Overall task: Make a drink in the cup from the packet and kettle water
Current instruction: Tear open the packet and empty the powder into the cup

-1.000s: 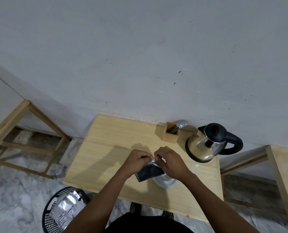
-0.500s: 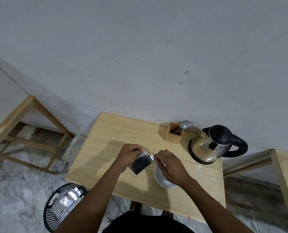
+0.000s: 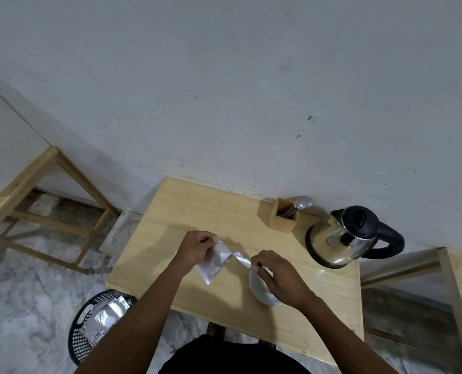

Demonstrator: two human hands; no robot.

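Note:
A silver foil packet (image 3: 215, 261) hangs above the wooden table (image 3: 197, 209), pinched at its top corner by my left hand (image 3: 196, 248). Its torn top strip (image 3: 242, 259) stretches to the right, still joined at one corner, and my right hand (image 3: 277, 276) pinches the strip's far end. Under my right hand stands the white cup (image 3: 259, 287), partly hidden by it. The steel kettle (image 3: 340, 242) with a black lid and handle stands at the table's right, close to the wall.
A wooden holder (image 3: 282, 218) with a spoon stands by the wall, left of the kettle. On the floor at the lower left is a black basket (image 3: 89, 326) holding foil wrappers. Wooden frames stand to the left (image 3: 46, 184) and right (image 3: 459, 287).
My hands have pulled apart, tearing the packet's top strip open towards the right. The packet now shows its silver side and has shifted left of the cup.

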